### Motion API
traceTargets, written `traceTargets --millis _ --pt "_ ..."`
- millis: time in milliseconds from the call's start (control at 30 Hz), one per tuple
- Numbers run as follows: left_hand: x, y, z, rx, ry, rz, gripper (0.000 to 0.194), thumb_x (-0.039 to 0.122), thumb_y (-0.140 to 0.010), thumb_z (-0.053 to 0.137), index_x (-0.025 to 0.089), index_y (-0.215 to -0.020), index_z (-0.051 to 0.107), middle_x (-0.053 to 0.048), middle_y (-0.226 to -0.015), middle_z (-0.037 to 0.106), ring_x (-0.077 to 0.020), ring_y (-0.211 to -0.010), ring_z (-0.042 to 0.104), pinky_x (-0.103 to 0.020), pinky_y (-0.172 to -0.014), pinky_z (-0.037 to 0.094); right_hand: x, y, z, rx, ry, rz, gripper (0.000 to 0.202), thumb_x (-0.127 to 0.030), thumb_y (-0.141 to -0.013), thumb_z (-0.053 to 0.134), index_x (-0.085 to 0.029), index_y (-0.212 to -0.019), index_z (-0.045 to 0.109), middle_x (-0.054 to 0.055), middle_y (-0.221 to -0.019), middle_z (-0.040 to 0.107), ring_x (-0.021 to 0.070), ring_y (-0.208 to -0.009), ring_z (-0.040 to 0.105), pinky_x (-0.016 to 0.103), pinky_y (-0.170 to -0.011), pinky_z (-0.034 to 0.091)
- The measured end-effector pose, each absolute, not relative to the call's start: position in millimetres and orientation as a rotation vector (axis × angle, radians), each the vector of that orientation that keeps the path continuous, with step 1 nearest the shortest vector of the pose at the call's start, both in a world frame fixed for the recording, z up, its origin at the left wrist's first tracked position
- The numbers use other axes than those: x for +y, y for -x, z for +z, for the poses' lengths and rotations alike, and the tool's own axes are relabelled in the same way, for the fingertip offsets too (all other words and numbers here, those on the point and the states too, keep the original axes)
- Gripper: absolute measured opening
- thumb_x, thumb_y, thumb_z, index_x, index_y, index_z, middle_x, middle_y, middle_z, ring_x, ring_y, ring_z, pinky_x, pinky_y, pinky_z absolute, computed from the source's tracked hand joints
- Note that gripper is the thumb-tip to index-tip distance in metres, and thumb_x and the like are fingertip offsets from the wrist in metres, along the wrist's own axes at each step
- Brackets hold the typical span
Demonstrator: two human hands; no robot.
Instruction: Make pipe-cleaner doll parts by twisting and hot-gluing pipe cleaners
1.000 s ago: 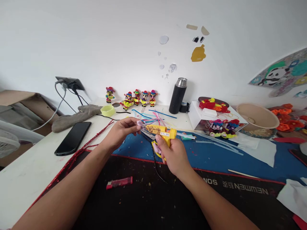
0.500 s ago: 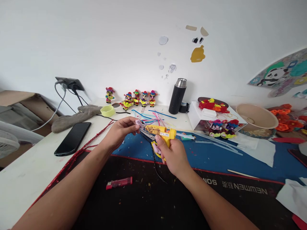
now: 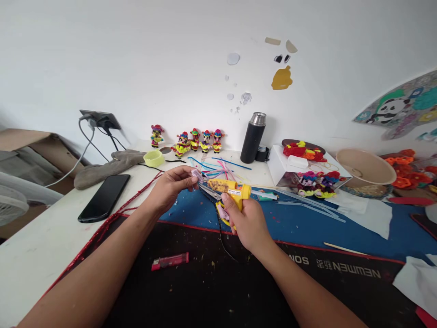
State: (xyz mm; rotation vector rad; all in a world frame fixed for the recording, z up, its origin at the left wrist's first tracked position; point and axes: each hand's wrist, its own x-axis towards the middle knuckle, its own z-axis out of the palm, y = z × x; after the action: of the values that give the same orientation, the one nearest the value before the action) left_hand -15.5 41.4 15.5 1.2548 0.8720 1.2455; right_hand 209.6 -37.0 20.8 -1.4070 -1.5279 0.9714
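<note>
My left hand (image 3: 179,182) is closed in a pinch on a small pale pink piece (image 3: 197,174), whose kind I cannot make out. Close by on the right, my right hand (image 3: 247,218) is wrapped round a yellow glue gun (image 3: 220,184), its nozzle end toward the left fingertips. Slim metal blades like those of scissors (image 3: 210,192) run below the gun, from near the left fingers to the right thumb; whether they are held is unclear. Another pale pink piece (image 3: 223,212) shows below the thumb. A glue stick (image 3: 262,195) trails from the gun's back.
A red lighter (image 3: 170,261) lies on the black mat (image 3: 191,296). To the left are a phone (image 3: 104,198) and red glittery stems (image 3: 109,223). Behind stand several small figures (image 3: 182,145), coloured stems (image 3: 221,168) and a black flask (image 3: 253,139). Clear glue sticks (image 3: 314,205) lie rightward.
Both hands keep their places and grips. The pale pink piece in my left fingers has shifted very slightly; the rest of the scene shows only a tiny camera shift.
</note>
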Motion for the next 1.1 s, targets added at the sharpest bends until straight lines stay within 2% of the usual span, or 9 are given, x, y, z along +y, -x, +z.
traceTargets --millis 633,1100 --pt "38.7 15.2 16.9 0.881 -1.298 1.184 0.026 0.032 -0.075 0.092 0.017 -0.091 0.078 -0.005 -0.081 0.074 -0.0161 -0.07 0.064 -0.026 -0.062 0.048 -35.7 -209.4 21.3 -1.538 1.425 0.949 0.064 -0.072 -0.098 0.048 -0.024 -0.056 0.05 -0.002 -0.039 0.047 0.0142 -0.039 0.051 0.026 -0.045 0.039" --pt "36.8 13.8 23.1 0.881 -1.257 1.211 0.028 0.032 -0.071 0.094 0.017 -0.089 0.079 -0.004 -0.076 0.073 -0.0156 -0.067 0.062 -0.027 -0.061 0.046 -37.2 -209.5 22.5 -1.547 1.431 0.928 0.062 -0.071 -0.099 0.049 -0.024 -0.057 0.049 -0.001 -0.042 0.049 0.0145 -0.041 0.051 0.026 -0.044 0.038"
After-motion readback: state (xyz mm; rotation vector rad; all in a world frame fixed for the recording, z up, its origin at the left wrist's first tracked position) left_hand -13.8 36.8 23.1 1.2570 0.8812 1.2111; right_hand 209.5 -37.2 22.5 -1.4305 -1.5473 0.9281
